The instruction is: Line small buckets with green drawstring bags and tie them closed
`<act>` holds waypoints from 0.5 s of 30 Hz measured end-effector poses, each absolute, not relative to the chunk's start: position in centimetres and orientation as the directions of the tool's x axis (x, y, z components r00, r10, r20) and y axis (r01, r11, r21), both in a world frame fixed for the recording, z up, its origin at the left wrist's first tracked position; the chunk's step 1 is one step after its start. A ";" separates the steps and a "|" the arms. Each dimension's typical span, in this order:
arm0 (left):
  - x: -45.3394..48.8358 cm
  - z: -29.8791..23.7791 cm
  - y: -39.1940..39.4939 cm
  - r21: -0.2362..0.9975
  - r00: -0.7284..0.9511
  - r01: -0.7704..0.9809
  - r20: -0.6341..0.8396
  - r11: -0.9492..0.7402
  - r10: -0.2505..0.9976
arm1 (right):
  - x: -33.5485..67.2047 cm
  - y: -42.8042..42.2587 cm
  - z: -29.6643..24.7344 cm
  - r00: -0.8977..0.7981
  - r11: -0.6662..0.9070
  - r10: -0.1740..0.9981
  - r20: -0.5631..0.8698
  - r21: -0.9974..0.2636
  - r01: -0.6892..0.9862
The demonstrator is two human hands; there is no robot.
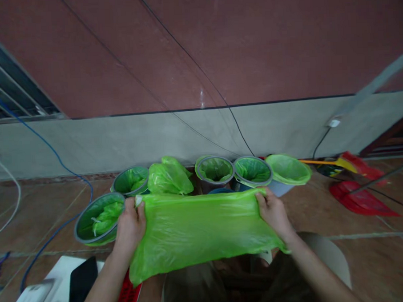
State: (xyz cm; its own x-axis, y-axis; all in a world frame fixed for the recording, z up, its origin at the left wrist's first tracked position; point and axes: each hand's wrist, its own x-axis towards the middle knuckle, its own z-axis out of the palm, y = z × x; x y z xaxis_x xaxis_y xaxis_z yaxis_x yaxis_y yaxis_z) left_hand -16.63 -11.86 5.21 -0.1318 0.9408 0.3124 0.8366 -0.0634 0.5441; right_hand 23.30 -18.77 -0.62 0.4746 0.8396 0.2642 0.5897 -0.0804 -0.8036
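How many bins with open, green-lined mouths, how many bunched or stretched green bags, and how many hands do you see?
Open green-lined bins: 5
Bunched green bag: 1
Stretched green bag: 1
Left hand and right hand: 2
Total: 9
Not counted: a mostly hidden blue thing.

Bag [205, 231] spans lower center between your left hand [133, 221] and right hand [274, 212]. Behind it, mid-frame: bins [253, 183] along foot of wall [187, 140]; bundled bag [169, 177] between left two and rest. Dustpan [354, 202] at frame's right, beyond your bins. Window [14, 83] upper left.
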 end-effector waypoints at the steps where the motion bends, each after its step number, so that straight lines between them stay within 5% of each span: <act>1: -16.7 4.3 -11.6 0.547 -0.117 0.835 0.267 -0.050 0.956 | 23.1 -18.2 -2.0 0.466 -0.109 0.858 0.216 -0.809 0.577; 6: -17.0 -0.9 -10.7 0.711 -0.216 0.690 0.027 0.133 0.976 | 21.2 -16.0 -9.1 0.450 -0.361 0.865 -0.222 -0.899 0.249; 10: -17.5 -2.8 -11.4 0.910 -0.265 0.282 -0.231 0.304 0.936 | 20.8 -17.6 -10.6 0.204 -0.457 0.859 -0.471 -0.882 -0.112; 13: -18.3 -3.1 -12.7 0.884 -0.062 -0.078 -0.465 0.461 0.883 | 21.4 -19.5 -9.7 -0.023 -0.497 0.854 -0.521 -0.800 -0.337; 15: -18.8 -3.0 -13.7 0.831 0.055 -0.159 -0.532 0.534 0.845 | 21.7 -19.9 -9.3 -0.081 -0.477 0.872 -0.482 -0.803 -0.357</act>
